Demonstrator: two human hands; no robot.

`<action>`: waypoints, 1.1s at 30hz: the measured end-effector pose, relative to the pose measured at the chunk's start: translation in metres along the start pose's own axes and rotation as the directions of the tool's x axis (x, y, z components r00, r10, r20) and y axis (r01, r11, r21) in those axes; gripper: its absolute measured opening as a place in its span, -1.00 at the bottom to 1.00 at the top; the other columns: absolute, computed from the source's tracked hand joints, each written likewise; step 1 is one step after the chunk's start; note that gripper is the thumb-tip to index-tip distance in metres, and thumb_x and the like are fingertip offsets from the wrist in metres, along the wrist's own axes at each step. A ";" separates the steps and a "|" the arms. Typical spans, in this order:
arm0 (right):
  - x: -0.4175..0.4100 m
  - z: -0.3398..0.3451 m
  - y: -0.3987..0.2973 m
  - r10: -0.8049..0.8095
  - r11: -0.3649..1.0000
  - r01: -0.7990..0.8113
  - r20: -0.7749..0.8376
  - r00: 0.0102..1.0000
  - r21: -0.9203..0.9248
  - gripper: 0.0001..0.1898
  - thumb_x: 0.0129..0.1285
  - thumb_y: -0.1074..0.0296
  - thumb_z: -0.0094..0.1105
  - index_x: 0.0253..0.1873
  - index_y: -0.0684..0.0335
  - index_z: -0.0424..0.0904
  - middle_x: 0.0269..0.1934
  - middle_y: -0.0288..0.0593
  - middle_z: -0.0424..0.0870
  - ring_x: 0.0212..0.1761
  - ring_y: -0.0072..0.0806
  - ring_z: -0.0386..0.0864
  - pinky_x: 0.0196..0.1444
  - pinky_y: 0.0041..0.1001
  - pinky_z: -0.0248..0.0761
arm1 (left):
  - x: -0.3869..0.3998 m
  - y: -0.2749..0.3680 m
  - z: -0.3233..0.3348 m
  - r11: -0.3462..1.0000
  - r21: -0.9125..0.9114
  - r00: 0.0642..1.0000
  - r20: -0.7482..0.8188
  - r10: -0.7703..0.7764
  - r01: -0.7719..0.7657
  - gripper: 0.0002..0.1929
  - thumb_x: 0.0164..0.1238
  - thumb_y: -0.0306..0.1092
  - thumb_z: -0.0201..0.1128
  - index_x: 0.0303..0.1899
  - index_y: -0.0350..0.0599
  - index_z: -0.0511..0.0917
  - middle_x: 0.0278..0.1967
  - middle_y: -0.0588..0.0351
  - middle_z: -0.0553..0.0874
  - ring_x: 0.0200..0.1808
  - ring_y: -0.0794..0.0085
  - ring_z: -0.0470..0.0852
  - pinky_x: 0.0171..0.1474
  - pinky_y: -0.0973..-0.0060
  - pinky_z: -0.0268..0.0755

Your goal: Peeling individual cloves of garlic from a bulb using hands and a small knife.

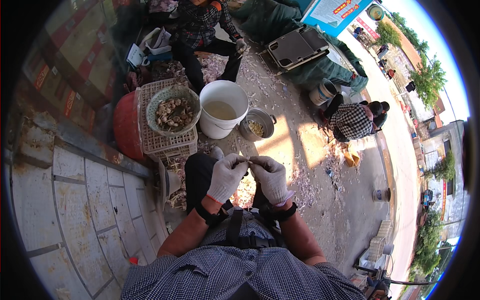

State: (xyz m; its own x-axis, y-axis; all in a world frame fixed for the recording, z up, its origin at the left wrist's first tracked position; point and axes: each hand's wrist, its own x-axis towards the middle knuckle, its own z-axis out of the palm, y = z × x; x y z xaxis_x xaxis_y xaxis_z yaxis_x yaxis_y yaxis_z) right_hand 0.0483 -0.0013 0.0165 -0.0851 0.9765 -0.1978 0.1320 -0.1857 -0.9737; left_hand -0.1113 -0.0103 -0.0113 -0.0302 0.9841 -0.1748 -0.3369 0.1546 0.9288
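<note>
My left hand (227, 177) and my right hand (270, 178), both in pale knitted gloves, meet fingertip to fingertip above my lap. Pinched between them is a tiny piece, apparently a garlic clove (248, 161), mostly covered by the fingers. Beyond them stands a steel pot (245, 132) with peeled garlic cloves (255, 128) at its bottom. A white plastic bucket (213, 129) holding cloudy liquid is left of the pot. Further left, a speckled basin (152, 122) of unpeeled garlic (173, 112) rests on upturned plastic crates (170, 144).
Garlic skins (305, 183) litter the concrete floor. A red tub (125, 125) adjoins the crates, beside a tiled wall (75, 202). Opposite me sits a person (202, 26) wearing gloves; another person (350, 122) crouches at right. A folding lounger (298, 48) lies at the back.
</note>
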 end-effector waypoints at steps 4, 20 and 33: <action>0.001 0.001 0.008 -0.071 0.997 0.071 -0.027 0.997 -0.028 -0.80 0.48 0.43 0.39 0.11 0.34 0.78 -0.23 -0.34 0.80 -0.28 -0.72 0.62 -0.24 -0.64 0.50 | -0.001 0.003 0.000 0.997 -0.074 0.999 0.016 -0.036 0.037 -0.90 0.54 -0.48 0.36 -0.12 -0.33 0.75 -0.36 0.28 0.73 -0.37 0.73 0.61 -0.32 0.71 0.43; 0.004 -0.012 0.001 0.155 0.946 -0.179 0.108 0.982 0.272 -0.79 0.48 0.41 0.36 0.11 0.35 0.76 -0.36 -0.39 0.68 -0.45 -0.72 0.47 -0.39 -0.64 0.32 | -0.003 0.000 0.000 0.968 0.192 0.987 0.010 0.162 -0.161 -0.92 0.48 -0.48 0.42 -0.15 -0.30 0.76 -0.42 0.32 0.70 -0.40 0.76 0.55 -0.33 0.67 0.42; 0.006 -0.014 0.001 0.144 0.933 -0.172 0.111 0.983 0.316 -0.76 0.41 0.47 0.40 0.12 0.34 0.73 -0.29 -0.39 0.70 -0.44 -0.73 0.44 -0.41 -0.65 0.28 | -0.004 0.002 0.000 0.925 0.259 0.960 0.036 0.279 -0.279 -0.88 0.44 -0.49 0.41 -0.10 -0.33 0.78 -0.30 0.12 0.80 -0.29 0.62 0.68 -0.18 0.56 0.55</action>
State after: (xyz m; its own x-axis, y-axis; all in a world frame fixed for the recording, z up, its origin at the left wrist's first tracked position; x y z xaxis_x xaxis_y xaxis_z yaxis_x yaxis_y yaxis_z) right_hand 0.0615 0.0058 0.0155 -0.1739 0.9215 -0.3472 -0.1740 -0.3758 -0.9102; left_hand -0.1119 -0.0136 -0.0091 -0.0893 0.9906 0.1034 -0.0590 -0.1089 0.9923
